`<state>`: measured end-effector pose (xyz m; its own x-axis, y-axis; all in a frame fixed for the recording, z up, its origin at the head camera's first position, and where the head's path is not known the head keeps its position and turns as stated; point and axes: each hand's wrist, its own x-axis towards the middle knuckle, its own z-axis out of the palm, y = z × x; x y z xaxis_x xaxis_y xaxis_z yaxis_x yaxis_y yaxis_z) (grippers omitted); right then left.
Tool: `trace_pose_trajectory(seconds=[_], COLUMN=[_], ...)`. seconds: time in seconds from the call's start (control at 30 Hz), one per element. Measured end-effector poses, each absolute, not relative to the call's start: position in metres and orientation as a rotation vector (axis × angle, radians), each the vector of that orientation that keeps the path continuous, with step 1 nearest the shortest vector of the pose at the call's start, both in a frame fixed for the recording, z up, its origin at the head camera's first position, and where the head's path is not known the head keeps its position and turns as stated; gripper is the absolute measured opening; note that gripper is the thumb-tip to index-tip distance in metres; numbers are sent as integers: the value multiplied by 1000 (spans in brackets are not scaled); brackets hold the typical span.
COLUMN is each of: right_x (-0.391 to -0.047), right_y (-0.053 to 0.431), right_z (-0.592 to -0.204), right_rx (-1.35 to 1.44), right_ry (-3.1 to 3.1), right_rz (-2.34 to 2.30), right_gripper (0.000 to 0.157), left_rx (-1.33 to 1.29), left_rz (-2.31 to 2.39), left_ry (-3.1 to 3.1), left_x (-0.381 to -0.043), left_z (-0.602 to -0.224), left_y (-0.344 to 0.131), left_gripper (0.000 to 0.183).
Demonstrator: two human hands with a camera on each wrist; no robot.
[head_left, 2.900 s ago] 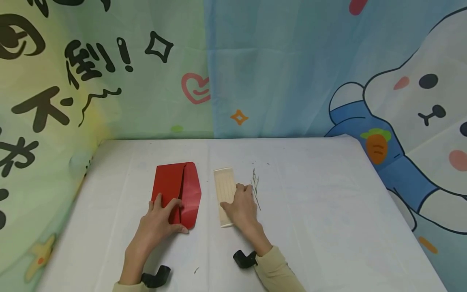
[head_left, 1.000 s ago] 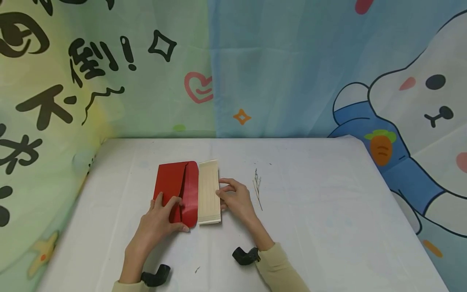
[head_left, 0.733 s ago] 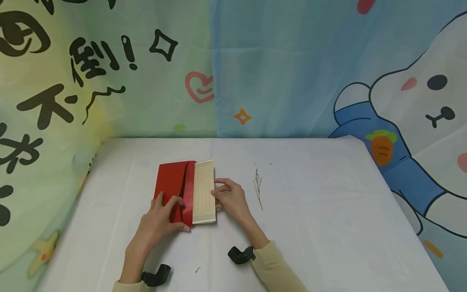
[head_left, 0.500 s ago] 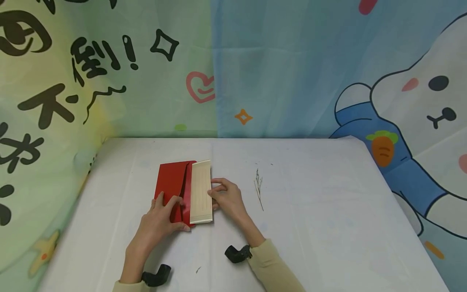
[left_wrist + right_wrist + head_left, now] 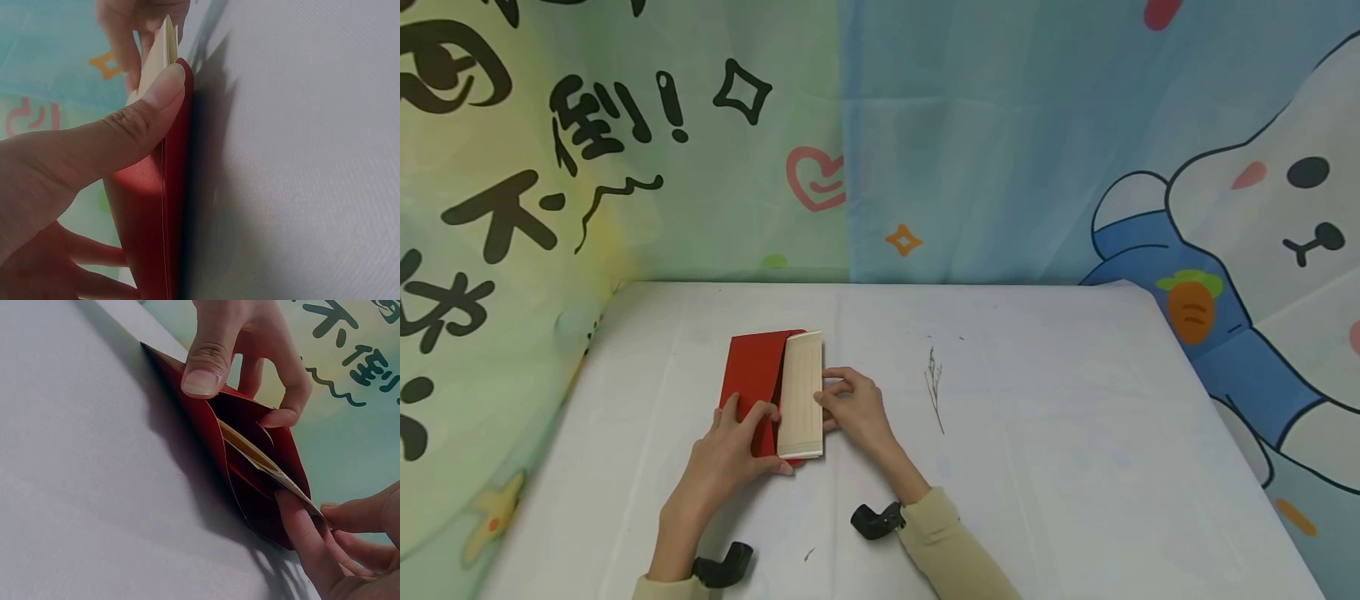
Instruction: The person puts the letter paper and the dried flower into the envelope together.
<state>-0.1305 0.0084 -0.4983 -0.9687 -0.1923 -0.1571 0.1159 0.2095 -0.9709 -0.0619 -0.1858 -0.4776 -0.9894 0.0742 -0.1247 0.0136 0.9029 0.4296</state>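
In the head view a red envelope (image 5: 752,362) lies on the white table, its mouth facing right. My left hand (image 5: 727,448) grips it, thumb on the near edge and index finger at the mouth. A folded sheet of cream lined paper (image 5: 801,396) is partly inside the mouth, over the flap. My right hand (image 5: 862,417) pinches the paper's right edge between thumb and fingers. The right wrist view shows the envelope (image 5: 290,450) held spread, with the folded paper (image 5: 240,445) between its walls. Its inserted edge is hidden in the head view.
A thin dried sprig (image 5: 934,390) lies on the white tabletop (image 5: 1037,417) to the right of my right hand. A small plant scrap (image 5: 808,553) is near the front. Black wrist cameras (image 5: 724,565) sit at both wrists. A printed curtain (image 5: 962,150) hangs behind.
My right hand has picked the folded paper up from the table and carried it left, over the flap and into the envelope's mouth. My left hand has stayed on the envelope.
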Motion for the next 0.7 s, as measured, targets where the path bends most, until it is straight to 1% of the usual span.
trace_pose_trajectory(seconds=[0.4,0.7], right_x=[-132,-130], right_y=[-2,-11], right_z=[-497,-496], right_rx=[-95,-103], right_ry=[2121,2125], right_rz=[-1831,-1801], right_gripper=[41,39], left_rx=[78,58], left_rz=[640,633], left_ry=[2941,2934], left_x=[-63,-63], left_z=[-478,-480], left_y=[-186,-186], left_gripper=[70,71])
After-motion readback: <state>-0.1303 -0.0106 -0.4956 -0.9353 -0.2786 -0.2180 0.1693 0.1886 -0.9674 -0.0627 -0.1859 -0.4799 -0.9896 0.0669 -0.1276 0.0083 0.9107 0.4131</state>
